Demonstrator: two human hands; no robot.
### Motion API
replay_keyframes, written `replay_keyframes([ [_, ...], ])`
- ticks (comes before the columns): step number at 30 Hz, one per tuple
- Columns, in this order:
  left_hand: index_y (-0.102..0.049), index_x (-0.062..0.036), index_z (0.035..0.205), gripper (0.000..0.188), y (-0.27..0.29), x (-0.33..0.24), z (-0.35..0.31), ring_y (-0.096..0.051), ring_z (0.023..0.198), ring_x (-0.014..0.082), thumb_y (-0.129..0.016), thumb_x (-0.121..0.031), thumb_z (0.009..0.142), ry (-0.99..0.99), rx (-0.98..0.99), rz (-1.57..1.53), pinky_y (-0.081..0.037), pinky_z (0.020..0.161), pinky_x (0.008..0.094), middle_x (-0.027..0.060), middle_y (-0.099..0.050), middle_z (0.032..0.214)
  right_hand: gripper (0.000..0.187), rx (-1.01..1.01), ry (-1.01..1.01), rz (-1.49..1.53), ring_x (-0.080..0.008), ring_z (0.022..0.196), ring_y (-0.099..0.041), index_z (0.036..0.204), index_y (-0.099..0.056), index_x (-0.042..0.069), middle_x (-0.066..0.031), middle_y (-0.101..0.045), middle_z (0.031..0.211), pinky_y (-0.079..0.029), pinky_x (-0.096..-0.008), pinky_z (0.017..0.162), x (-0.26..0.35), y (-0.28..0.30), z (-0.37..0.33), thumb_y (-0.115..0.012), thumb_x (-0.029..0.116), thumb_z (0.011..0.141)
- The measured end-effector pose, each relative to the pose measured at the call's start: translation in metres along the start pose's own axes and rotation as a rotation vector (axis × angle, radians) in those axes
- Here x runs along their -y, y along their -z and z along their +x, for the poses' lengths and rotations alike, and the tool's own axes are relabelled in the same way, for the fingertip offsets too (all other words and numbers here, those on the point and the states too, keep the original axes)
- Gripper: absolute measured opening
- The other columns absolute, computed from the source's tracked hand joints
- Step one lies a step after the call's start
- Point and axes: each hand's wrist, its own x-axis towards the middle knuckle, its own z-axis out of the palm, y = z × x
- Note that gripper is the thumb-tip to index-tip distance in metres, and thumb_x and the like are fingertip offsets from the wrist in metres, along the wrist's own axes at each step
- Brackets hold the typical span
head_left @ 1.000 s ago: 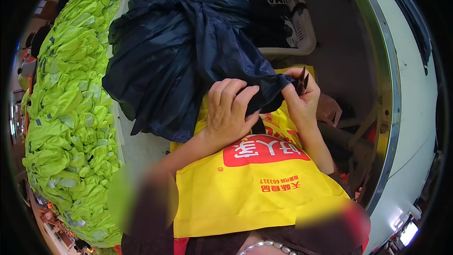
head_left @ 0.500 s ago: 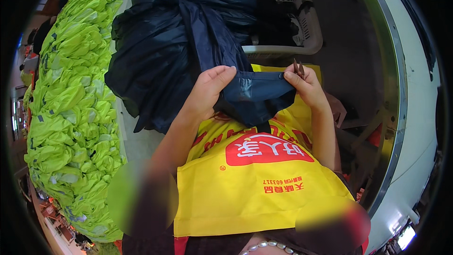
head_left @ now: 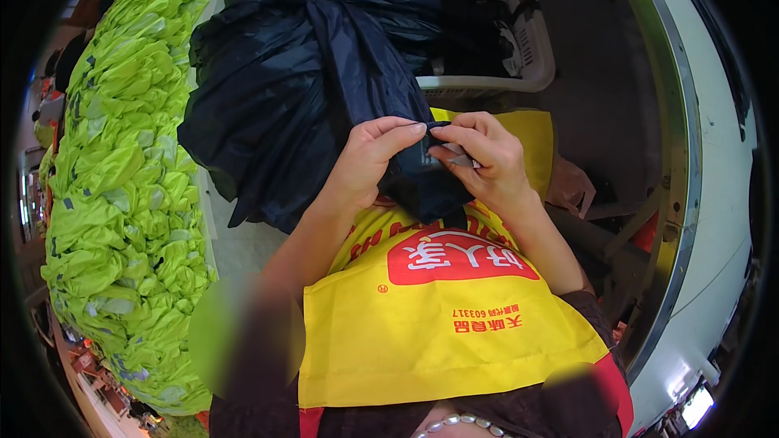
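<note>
Navy garment [head_left: 324,73] hangs from twelve o'clock; left hand [head_left: 369,162] and right hand [head_left: 487,162] meet, both pinching its edge, perhaps a small label, above yellow apron [head_left: 438,324].

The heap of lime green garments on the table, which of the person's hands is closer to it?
Left. The left hand pinches the dark navy fabric on the side toward the heap of lime green garments, navy cloth lying between. The right hand grips the same fabric farther away.
</note>
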Motion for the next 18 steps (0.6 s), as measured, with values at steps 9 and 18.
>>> replay_keyframes([
  [9, -0.066, -0.0033, 0.086, 0.013, -0.005, 0.001, -0.001, -0.061, 0.069, 0.0098, -0.059, -0.015, 0.084, 0.057, -0.008, -0.143, -0.047, 0.068, 0.0204, 0.0038, -0.066, 0.08, 0.013, -0.074, 0.091, -0.024, -0.0211, 0.065, -0.056, 0.08, -0.057, 0.002, -0.0108, -0.056, 0.078, -0.044, -0.0266, 0.055, -0.004, -0.005, -0.001, -0.068, 0.002, 0.073],
  [18, -0.065, -0.0032, 0.086, 0.015, -0.01, 0.002, -0.003, -0.06, 0.071, 0.0086, -0.06, -0.017, 0.085, -0.024, -0.092, -0.145, -0.047, 0.069, 0.0199, 0.0029, -0.065, 0.08, 0.009, -0.002, -0.203, 0.298, -0.0146, 0.059, -0.05, 0.083, -0.056, 0.001, -0.0072, -0.055, 0.075, -0.039, -0.0219, 0.053, 0.005, 0.014, -0.017, -0.062, 0.007, 0.08],
])
